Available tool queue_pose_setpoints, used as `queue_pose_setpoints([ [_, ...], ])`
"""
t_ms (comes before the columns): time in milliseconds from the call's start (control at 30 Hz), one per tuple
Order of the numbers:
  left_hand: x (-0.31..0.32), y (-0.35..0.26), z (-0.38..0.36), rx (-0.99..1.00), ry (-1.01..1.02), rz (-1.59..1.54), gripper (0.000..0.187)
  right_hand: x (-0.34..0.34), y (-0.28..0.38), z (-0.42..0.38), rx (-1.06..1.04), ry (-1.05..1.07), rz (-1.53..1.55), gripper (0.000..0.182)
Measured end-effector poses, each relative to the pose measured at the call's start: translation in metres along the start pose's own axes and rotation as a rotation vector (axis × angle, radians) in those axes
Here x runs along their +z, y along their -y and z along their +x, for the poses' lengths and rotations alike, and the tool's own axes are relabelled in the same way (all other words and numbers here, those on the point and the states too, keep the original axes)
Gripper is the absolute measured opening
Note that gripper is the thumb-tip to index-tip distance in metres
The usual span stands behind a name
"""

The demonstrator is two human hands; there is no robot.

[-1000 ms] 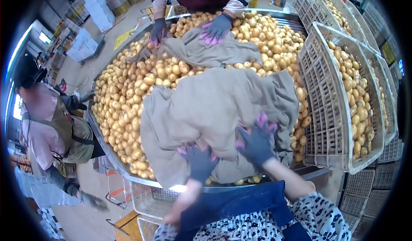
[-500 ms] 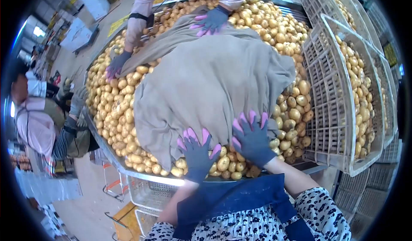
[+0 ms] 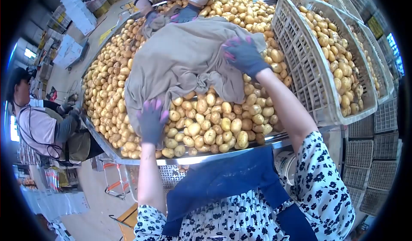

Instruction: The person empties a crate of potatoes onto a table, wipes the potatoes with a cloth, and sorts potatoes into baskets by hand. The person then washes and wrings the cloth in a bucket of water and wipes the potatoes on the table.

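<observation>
A crumpled grey-brown cloth [image 3: 184, 52] lies over a heap of potatoes [image 3: 210, 125] in a metal-edged bin [image 3: 206, 158]. My left hand [image 3: 152, 123], in a grey glove with pink fingertips, rests on the cloth's near left part with its fingers apart. Further forward, my right hand [image 3: 244, 56] in a matching glove lies spread on the cloth's right side. Folds bunch up along the near edge between my hands, and bare potatoes show in front of them. Across the bin, a co-worker's gloved hands [image 3: 186, 13] are at the cloth's far edge.
Large plastic crates of potatoes [image 3: 307, 65] lean along the bin's right side. Stacked crates [image 3: 360, 159] stand at the lower right. Another person [image 3: 40, 125] works at the left edge of the bin. A white bucket [image 3: 285, 166] is below the rim near my apron.
My right hand has moved forward and right, my left hand leftward. The cloth's near edge has drawn back, exposing more potatoes. The co-worker's hands have come closer together at the far edge.
</observation>
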State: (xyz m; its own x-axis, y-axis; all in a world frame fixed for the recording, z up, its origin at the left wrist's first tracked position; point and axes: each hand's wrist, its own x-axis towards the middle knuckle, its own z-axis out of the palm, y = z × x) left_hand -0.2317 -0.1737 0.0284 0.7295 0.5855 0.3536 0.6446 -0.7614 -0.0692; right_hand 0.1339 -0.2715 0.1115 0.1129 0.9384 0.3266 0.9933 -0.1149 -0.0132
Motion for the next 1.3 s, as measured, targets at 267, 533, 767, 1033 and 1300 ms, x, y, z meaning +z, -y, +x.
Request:
queue_pose_setpoints([
  [267, 0.019, -0.016, -0.009, -0.281, -0.006, 0.026, 0.022, 0.059, 0.066, -0.072, 0.047, 0.052, -0.027, 0.02],
  [533, -0.031, -0.063, 0.058, -0.434, 0.02, -1.428, 0.023, 0.03, 0.133, -0.056, 0.039, -0.051, 0.888, 0.016],
  [767, -0.059, -0.13, 0.156, -0.048, 0.306, -1.122, 0.03, -0.022, 0.14, -0.114, 0.123, 0.359, 1.202, 0.021],
  [1033, -0.001, -0.213, 0.218, 0.146, 0.34, -0.312, 0.041, -0.052, 0.085, -0.172, 0.623, 0.16, 1.392, 0.055],
  [1300, -0.032, -0.169, 0.212, -0.569, 0.306, -1.779, 0.013, -0.049, 0.096, -0.208, 0.663, -0.028, 1.744, 0.067],
])
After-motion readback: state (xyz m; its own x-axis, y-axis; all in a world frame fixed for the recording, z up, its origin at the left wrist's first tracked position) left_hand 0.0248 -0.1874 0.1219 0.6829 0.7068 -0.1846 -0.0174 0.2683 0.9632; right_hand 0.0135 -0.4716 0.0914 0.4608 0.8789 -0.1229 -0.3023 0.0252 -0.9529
